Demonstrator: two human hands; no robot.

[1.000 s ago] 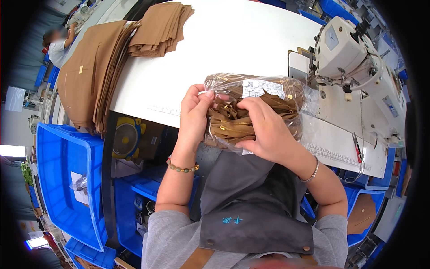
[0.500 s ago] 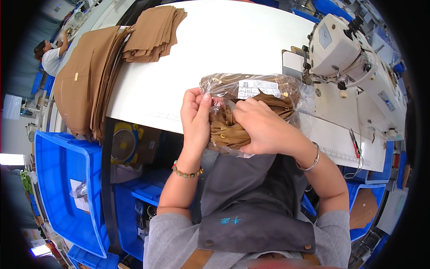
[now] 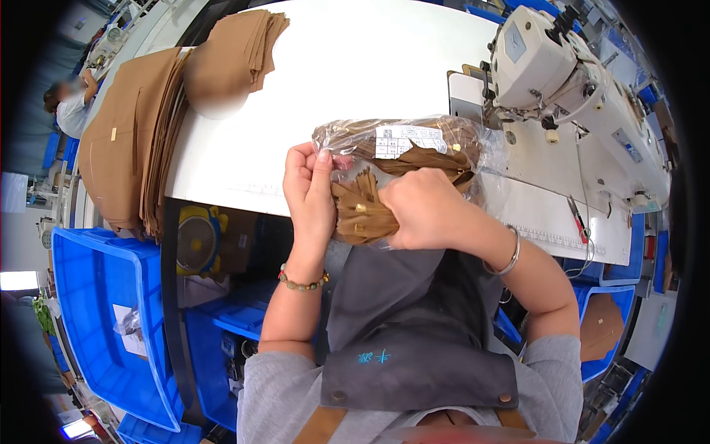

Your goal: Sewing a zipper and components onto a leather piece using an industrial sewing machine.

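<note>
A clear plastic bag (image 3: 436,144) full of brown zippers, with a white label on it, is held above the front edge of the white table (image 3: 355,81). My left hand (image 3: 310,194) pinches the open edge of the bag. My right hand (image 3: 421,214) is closed around a bundle of brown zippers (image 3: 360,214) sticking out of the bag's mouth. Both hands are over my grey apron (image 3: 399,325).
A white sewing machine (image 3: 562,66) stands on the table at the right. Stacks of brown fabric pieces (image 3: 140,126) lie at the table's left end. Blue plastic bins (image 3: 96,311) stand on the floor at the left. Another person (image 3: 70,100) works far left.
My right hand has drawn a bundle of zippers partly out of the bag toward me. The left hand keeps its pinch on the bag's edge.
</note>
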